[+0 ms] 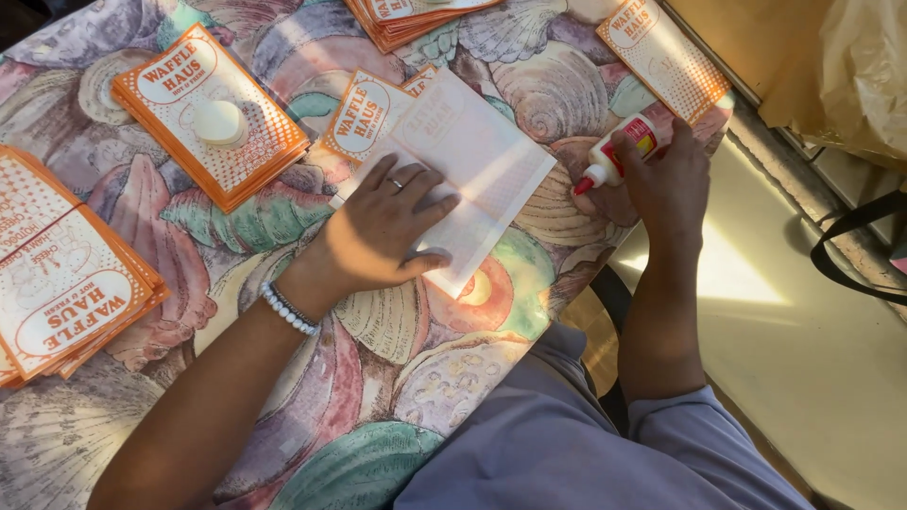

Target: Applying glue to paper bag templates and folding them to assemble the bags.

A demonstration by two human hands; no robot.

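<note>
- Closest to the person, the left hand lies flat, fingers spread, on a white paper sheet that is turned with its printed side down; it presses the sheet and grasps nothing.
- Beside it, the right hand has its fingers closed around a small white glue bottle with a red tip, which points down and left, just off the sheet's right corner.
- Probably the main risk is glue falling on the shell-pattern tablecloth in place of the paper, because the tip hangs over bare cloth.
- If the pressing hand lifts or slides, the sheet could turn, and a glue line would then go crooked; it could also smear onto the orange card half hidden under the sheet.
- The right forearm is at the table edge, so this side has little support; a bumped elbow may jerk the bottle.
- To the left, a stack of orange printed cards reaches the picture border, and another stack carries a small pale round object on top.
- Farther away, more orange cards and a single orange card lie near the far edge.
- Open room is small: mostly the cloth in front of the sheet, between the stacks.
</note>
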